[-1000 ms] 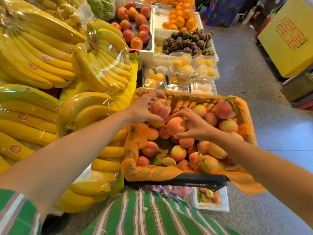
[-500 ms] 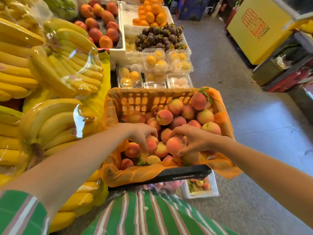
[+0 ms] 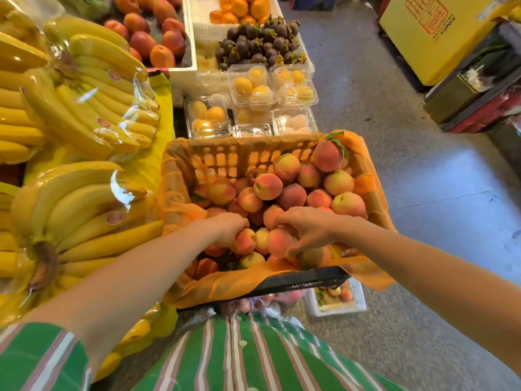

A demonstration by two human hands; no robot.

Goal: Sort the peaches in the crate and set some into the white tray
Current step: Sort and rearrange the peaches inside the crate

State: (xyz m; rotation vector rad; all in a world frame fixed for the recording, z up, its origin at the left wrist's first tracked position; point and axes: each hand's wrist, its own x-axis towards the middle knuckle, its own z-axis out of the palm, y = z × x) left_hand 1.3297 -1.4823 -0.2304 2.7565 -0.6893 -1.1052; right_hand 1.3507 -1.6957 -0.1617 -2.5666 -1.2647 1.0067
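Mostly, wrapped banana bunches (image 3: 84, 108) filled the whole stretch left of the crate (image 3: 225, 159). The crate, black-rimmed and lined with orange paper (image 3: 225, 286), held a heap of peaches (image 3: 267, 186) banked highest toward its far right corner, where one fruit carried green leaves. Beyond the crate stood white foam boxes (image 3: 193, 52), one with red-orange fruit, another with dark mangosteens (image 3: 253, 43) and oranges at its back. Just past the crate's far wall sat clear clamshell packs (image 3: 251, 86) of yellow fruit.

The white tray (image 3: 361, 300) lay on the floor below the crate's near right corner, with a couple of peaches in it.

Both hands were down in the near end of the crate. The right hand (image 3: 310, 230) gripped a pink peach (image 3: 277, 241) between thumb and curled fingers. The left hand (image 3: 228, 231), just beside it, curled over a smaller peach (image 3: 245, 242).

The crate's rim hid most of the tray. The left fingertips were out of sight behind the knuckles. Something pinkish under the crate's near edge was too blurred to name.
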